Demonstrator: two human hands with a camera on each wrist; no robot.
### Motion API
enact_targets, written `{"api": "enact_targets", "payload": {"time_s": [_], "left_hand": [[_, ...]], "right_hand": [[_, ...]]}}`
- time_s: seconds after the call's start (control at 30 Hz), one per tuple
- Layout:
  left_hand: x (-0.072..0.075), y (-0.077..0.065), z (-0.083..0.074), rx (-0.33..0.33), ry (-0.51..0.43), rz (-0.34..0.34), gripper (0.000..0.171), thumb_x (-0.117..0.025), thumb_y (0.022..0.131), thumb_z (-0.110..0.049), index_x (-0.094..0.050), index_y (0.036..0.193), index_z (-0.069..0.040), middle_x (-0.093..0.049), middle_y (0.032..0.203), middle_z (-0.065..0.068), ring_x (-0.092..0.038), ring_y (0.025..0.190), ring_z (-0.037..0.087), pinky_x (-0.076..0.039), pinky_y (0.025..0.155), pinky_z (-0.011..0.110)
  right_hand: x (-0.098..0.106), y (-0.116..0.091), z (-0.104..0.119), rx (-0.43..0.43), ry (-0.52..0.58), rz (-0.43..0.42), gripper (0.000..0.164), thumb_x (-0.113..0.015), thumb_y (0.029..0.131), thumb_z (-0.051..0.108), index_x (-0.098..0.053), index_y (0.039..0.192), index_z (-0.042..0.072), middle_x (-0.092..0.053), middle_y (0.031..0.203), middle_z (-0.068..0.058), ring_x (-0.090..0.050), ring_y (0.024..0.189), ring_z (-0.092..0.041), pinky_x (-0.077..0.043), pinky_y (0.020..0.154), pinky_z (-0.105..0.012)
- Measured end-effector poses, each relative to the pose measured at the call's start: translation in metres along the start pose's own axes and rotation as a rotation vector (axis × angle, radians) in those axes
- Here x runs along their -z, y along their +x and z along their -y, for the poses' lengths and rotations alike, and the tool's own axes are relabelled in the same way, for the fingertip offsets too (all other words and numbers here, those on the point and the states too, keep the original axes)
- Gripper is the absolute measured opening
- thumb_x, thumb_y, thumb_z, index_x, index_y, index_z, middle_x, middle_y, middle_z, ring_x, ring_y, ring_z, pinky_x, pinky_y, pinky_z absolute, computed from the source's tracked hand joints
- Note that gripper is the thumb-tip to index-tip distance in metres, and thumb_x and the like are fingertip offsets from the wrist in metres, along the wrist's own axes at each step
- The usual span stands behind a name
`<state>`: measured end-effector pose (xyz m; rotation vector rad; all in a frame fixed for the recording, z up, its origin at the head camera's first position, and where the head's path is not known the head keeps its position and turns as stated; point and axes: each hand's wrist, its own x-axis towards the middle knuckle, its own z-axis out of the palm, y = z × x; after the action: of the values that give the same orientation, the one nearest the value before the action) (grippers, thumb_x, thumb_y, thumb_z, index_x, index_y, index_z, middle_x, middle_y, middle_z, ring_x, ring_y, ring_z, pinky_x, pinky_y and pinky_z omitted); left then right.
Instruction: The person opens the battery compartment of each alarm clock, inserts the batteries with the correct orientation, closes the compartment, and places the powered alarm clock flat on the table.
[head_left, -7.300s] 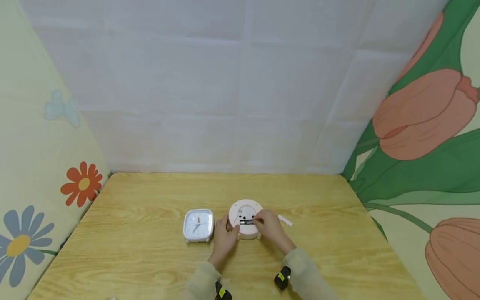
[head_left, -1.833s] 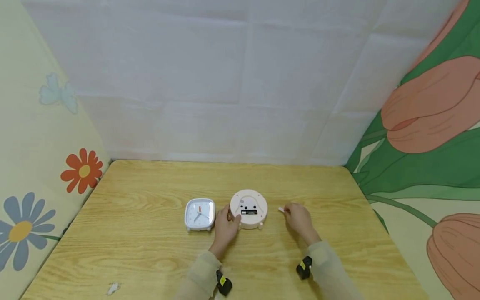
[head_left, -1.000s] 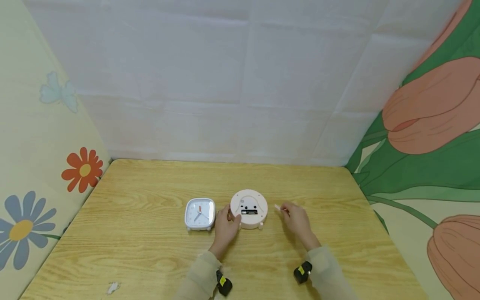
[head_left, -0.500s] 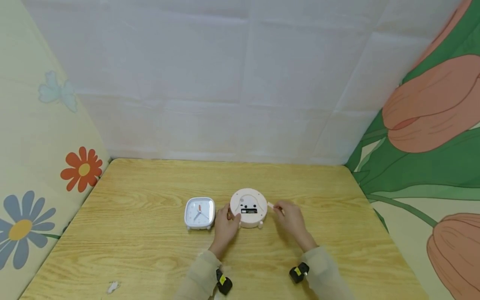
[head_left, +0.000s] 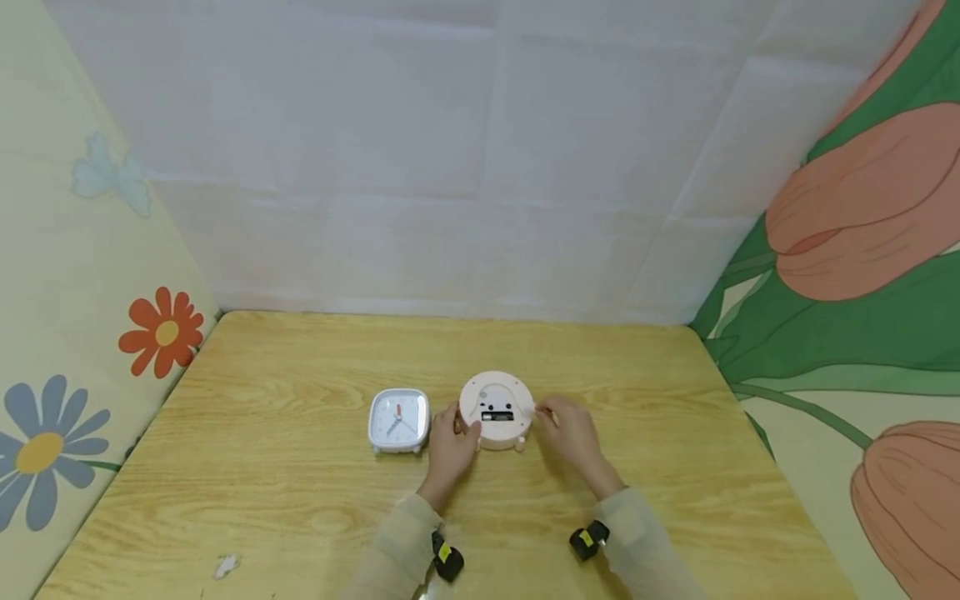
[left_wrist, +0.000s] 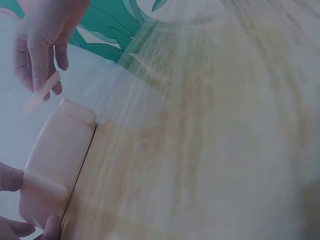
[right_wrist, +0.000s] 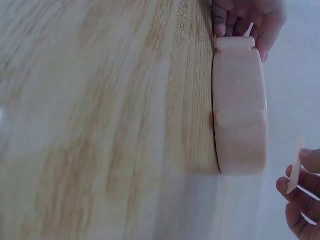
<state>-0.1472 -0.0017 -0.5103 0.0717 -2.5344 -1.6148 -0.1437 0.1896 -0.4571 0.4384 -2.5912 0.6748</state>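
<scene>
A round pale pink alarm clock (head_left: pixel 489 384) lies face down on the table, its back turned up. A black battery (head_left: pixel 497 417) sits in the uncovered slot on that back. My left hand (head_left: pixel 450 457) grips the clock by its left side, fingers and thumb at the rim. At the clock's right edge, my right hand (head_left: pixel 573 435) pinches a small pink battery cover (right_wrist: pixel 296 170). The left wrist view shows the cover (left_wrist: pixel 42 93) held in the fingertips above the level of the clock's side (left_wrist: pixel 55 145).
A white square alarm clock (head_left: pixel 399 423) lies face up just left of my left hand. A torn white scrap (head_left: pixel 226 567) is near the front left of the wooden table (head_left: pixel 315 500). A pale cloth (head_left: pixel 360 167) hangs behind, with flowered cloths at both sides.
Earlier my right hand was at the battery in the slot, with the cover lying to the right. It has since picked up the cover and moved left to the clock. My left hand keeps its grip.
</scene>
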Motion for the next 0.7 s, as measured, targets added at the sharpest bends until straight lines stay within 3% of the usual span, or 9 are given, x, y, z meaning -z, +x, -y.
{"api": "enact_targets", "payload": {"time_s": [0.7], "left_hand": [[0.0, 0.001, -0.001, 0.041, -0.006, 0.022, 0.056, -0.064, 0.081, -0.018, -0.046, 0.127, 0.008, -0.049, 0.092, 0.011, -0.045, 0.08, 0.02, -0.04, 0.07, 0.033]], "right_hand": [[-0.013, 0.007, 0.018, 0.106, 0.049, 0.052, 0.01, -0.072, 0.072, -0.002, -0.064, 0.074, 0.005, -0.065, 0.076, -0.006, -0.061, 0.073, -0.022, -0.051, 0.068, -0.036]]}}
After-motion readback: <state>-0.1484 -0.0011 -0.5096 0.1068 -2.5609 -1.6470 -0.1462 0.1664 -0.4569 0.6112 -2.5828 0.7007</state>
